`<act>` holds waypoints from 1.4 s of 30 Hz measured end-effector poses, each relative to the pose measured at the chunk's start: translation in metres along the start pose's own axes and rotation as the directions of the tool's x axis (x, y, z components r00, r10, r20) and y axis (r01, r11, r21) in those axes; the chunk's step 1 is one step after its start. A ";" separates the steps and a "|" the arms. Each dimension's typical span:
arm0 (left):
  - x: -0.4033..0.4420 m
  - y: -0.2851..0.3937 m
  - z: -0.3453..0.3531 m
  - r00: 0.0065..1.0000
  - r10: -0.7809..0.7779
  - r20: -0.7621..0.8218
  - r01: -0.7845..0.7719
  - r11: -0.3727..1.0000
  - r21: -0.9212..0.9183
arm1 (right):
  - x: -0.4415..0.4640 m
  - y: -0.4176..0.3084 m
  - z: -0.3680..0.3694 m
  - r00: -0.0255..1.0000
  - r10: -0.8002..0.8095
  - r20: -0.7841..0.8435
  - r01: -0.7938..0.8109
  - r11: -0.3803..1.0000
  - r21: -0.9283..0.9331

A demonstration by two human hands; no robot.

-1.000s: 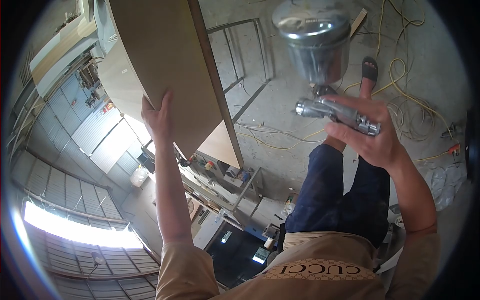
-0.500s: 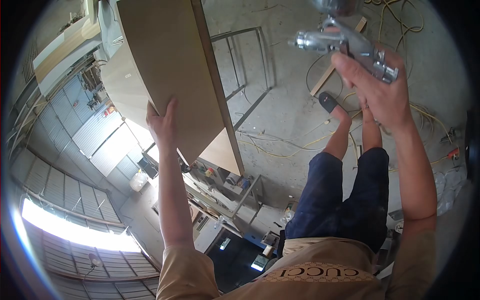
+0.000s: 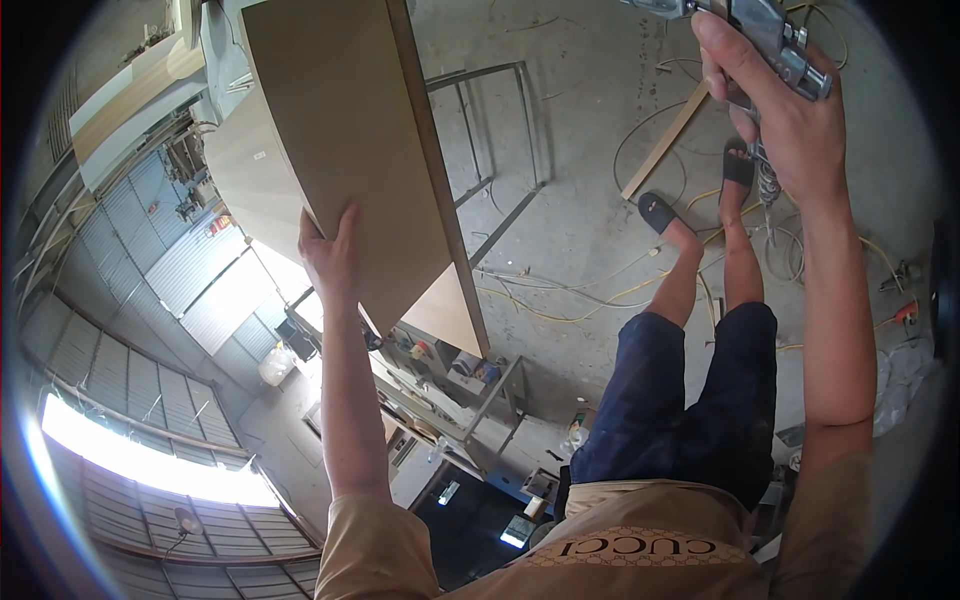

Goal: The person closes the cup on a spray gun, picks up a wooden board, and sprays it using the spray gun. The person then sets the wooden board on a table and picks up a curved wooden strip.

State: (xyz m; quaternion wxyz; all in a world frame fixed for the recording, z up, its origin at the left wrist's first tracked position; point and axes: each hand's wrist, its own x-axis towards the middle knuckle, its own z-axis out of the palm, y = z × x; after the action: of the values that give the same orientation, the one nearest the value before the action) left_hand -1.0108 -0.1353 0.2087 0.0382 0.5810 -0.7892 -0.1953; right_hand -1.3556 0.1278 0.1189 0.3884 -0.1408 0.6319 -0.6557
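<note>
My left hand (image 3: 332, 258) is closed on the near edge of a long tan wooden panel (image 3: 345, 130), one digit lying along its broad face. Behind that edge, some of the fingers are hidden. At the upper right, my right hand (image 3: 800, 140) is wrapped round a silver spray gun (image 3: 775, 50), which points left, apart from the panel. The top of the gun is cut off by the frame edge. A hose (image 3: 768, 188) hangs from below its handle.
A metal frame stand (image 3: 535, 130) is beside the panel, and a paler board (image 3: 445, 310) shows beneath it. On the concrete floor lie a wooden strip (image 3: 665, 140) and loose yellow hoses (image 3: 560, 305). My sandalled feet (image 3: 660, 212) are near them. A cluttered bench (image 3: 470, 380) is nearby.
My right hand has moved up and slightly right with the spray gun, so its cup has left the view. My left hand stays on the panel, which has barely shifted.
</note>
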 end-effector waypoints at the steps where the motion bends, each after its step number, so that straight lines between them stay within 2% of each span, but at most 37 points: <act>1: 0.000 0.000 0.000 1.000 0.000 0.000 0.000 1.000 0.000 | 0.000 0.003 -0.001 0.999 0.034 0.000 -0.034 0.999 -0.021; 2: 0.000 -0.002 0.000 1.000 -0.003 0.000 0.003 1.000 0.002 | -0.003 0.009 -0.003 0.999 0.034 0.001 -0.034 0.999 -0.021; 4: 0.002 -0.006 -0.001 1.000 -0.005 0.000 0.005 1.000 0.005 | -0.012 0.024 -0.008 0.998 0.056 0.010 -0.053 0.984 -0.167; 7: 0.004 -0.013 -0.001 1.000 0.013 0.010 -0.013 1.000 -0.014 | -0.028 0.030 -0.011 0.991 0.121 0.065 -0.113 0.987 -0.118; 12: 0.003 -0.008 -0.001 1.000 0.019 -0.009 -0.018 0.999 0.028 | -0.039 0.036 -0.012 0.989 0.092 0.120 -0.079 0.991 -0.111; 15: 0.000 -0.003 0.001 1.000 0.010 -0.005 -0.010 0.999 -0.030 | -0.026 0.031 -0.013 0.978 0.185 0.098 -0.171 0.976 -0.136; 17: 0.000 -0.003 0.000 1.000 0.015 -0.007 -0.015 1.000 -0.011 | -0.013 0.035 -0.010 0.999 0.034 -0.041 -0.036 0.998 -0.043; 21: 0.002 -0.008 -0.001 1.000 0.014 -0.002 -0.014 1.000 0.013 | -0.008 0.028 -0.007 0.999 0.012 -0.045 -0.012 1.000 -0.005; 23: 0.003 -0.011 -0.001 1.000 0.023 -0.006 -0.023 1.000 0.016 | -0.016 0.026 -0.009 0.996 0.082 0.030 -0.080 0.994 -0.080; 26: 0.003 -0.011 -0.001 1.000 0.019 -0.009 -0.019 1.000 0.004 | -0.037 0.040 0.002 0.996 0.062 0.067 -0.058 0.996 -0.065; 27: 0.002 -0.010 -0.001 1.000 0.006 -0.003 -0.006 1.000 -0.009 | -0.044 0.034 0.001 0.982 0.129 0.140 -0.117 0.989 -0.092; 28: 0.003 -0.011 -0.001 1.000 0.005 -0.003 -0.005 1.000 -0.008 | -0.051 0.035 0.003 0.982 0.130 0.140 -0.118 0.989 -0.092; 30: 0.004 -0.012 -0.003 1.000 0.006 0.014 -0.006 0.999 0.039 | -0.066 0.043 0.011 0.966 0.152 0.208 -0.159 0.987 0.014; 31: 0.004 -0.011 -0.003 1.000 0.004 0.015 -0.005 0.999 0.041 | -0.072 0.045 0.012 0.966 0.154 0.209 -0.161 0.987 0.015; 33: 0.002 -0.007 -0.003 1.000 -0.016 0.019 0.016 1.000 0.009 | -0.083 0.051 0.010 0.942 0.051 0.331 0.001 0.988 -0.155; 34: 0.002 -0.006 -0.002 1.000 -0.019 0.021 0.019 1.000 0.010 | -0.089 0.054 0.012 0.941 0.054 0.333 -0.001 0.988 -0.156; 36: 0.001 -0.005 -0.001 1.000 0.010 0.002 -0.010 1.000 0.002 | -0.101 0.059 0.015 0.920 0.059 0.388 -0.048 0.998 -0.038; 41: 0.001 -0.004 -0.001 1.000 0.009 0.001 -0.009 1.000 0.026 | -0.121 0.064 0.015 0.870 0.071 0.488 0.018 0.984 -0.175; 42: 0.002 -0.005 -0.001 1.000 0.027 0.000 -0.027 1.000 0.012 | -0.128 0.069 0.016 0.847 0.151 0.510 -0.093 0.986 -0.137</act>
State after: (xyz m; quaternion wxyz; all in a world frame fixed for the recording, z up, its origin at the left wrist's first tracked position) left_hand -1.0065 -0.1390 0.2070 0.0374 0.5706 -0.7981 -0.1898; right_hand -1.2377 0.2109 0.0960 0.5768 -0.2922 0.5459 -0.5329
